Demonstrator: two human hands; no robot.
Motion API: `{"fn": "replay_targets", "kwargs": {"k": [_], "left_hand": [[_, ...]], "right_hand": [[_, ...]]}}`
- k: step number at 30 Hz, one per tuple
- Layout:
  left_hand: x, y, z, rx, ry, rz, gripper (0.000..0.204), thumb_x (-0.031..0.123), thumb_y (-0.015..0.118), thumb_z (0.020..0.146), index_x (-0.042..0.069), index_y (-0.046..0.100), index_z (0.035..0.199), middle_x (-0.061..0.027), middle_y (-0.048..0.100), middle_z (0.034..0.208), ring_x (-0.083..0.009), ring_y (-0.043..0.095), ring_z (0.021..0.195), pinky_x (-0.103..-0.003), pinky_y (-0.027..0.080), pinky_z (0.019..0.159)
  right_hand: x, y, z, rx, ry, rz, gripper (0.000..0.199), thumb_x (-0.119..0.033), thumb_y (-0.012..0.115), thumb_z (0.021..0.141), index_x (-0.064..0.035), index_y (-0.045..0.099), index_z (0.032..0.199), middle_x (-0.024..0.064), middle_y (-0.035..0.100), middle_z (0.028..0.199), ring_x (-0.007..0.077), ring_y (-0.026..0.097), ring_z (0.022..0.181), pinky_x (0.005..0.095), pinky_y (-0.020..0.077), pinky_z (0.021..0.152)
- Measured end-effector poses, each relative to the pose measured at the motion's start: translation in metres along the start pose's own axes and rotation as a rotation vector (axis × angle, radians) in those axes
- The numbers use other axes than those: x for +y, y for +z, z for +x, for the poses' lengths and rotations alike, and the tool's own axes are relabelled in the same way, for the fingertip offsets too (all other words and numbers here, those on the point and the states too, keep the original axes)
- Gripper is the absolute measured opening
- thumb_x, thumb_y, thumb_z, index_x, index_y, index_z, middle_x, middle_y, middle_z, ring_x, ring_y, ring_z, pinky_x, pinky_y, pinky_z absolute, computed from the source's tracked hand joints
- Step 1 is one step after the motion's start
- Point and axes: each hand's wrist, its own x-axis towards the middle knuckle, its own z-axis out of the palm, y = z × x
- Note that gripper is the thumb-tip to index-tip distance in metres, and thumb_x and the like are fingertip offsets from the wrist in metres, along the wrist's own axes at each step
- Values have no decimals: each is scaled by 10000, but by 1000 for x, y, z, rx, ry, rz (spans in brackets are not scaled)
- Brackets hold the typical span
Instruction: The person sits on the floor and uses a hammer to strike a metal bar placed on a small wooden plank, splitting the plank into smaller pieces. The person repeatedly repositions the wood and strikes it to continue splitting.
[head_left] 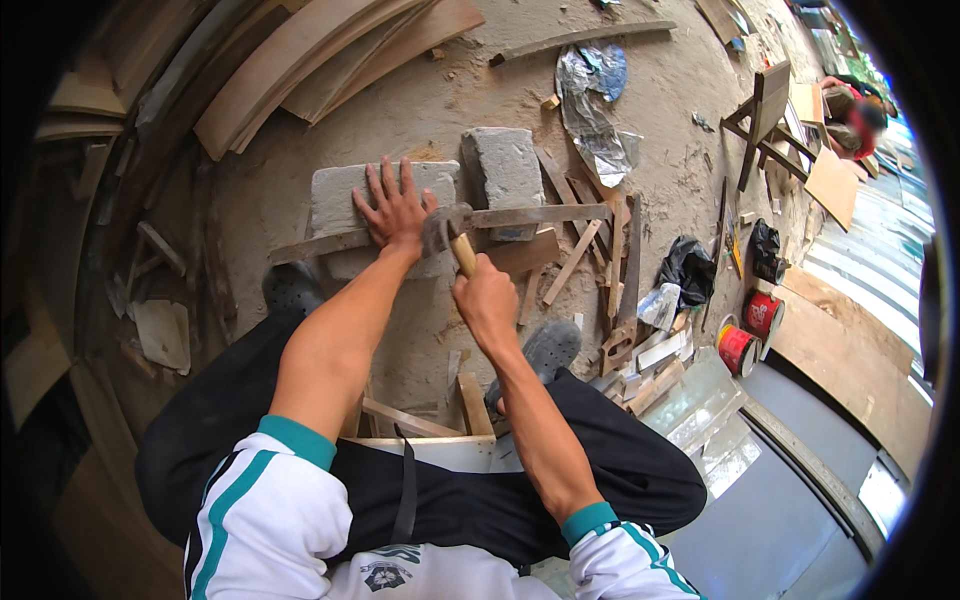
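Note:
My left hand point(394, 208) lies flat with its fingers spread on a pale concrete block point(335, 195), its heel over a long, thin wooden strip point(540, 215). The strip runs across the block and past a second concrete block point(502, 170) to the right. My right hand point(487, 302) is closed round the light wooden handle of a hammer point(464, 254). The hammer's dark metal head is beside my left wrist, at the strip; whether it touches the wood I cannot tell.
Curved boards point(300, 60) are stacked at the far left. Wood scraps point(575, 260) and a handsaw point(620, 345) lie right of the blocks. Farther right are a black plastic bag point(688, 272), red cans point(738, 350) and a wooden chair point(765, 110). Another person point(850, 115) crouches at the far right.

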Motion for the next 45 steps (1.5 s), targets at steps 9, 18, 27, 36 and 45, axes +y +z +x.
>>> {"fn": "replay_targets", "kwargs": {"k": [9,18,27,36,45], "left_hand": [[3,-8,-1,-2,18,-38,708,402,476,882,138,337,1524,-129,209,1619,-354,101,1509,-650,29,1161],[2,-15,0,-28,0,-25,708,408,464,893,139,320,1532,-131,202,1619,-356,77,1512,-645,20,1162],[0,-16,-2,-26,-4,-49,697,390,473,899,144,315,1532,-135,211,1614,-366,91,1509,-644,18,1161],[3,-13,1,16,10,-90,699,398,483,880,128,350,1512,-136,223,1609,-366,100,1504,-645,19,1162],[3,-11,-3,27,11,-57,697,407,481,878,135,360,1508,-136,240,1603,-364,110,1504,-649,35,1159]], "right_hand": [[14,4,7,69,-12,237,212,-223,641,841,-13,621,859,265,660,749,479,646,762,525,511,683],[2,-31,1,211,-294,496,266,-246,661,896,16,650,849,210,605,668,358,639,653,410,479,625],[6,-48,17,-16,38,409,315,-253,638,905,43,610,800,172,561,629,214,494,574,380,441,589],[41,-1,21,-86,182,458,296,-249,633,869,44,633,827,252,639,723,418,643,678,427,493,650],[22,1,10,-15,33,514,311,-260,655,893,32,603,798,176,593,646,277,604,577,407,457,554]]}}
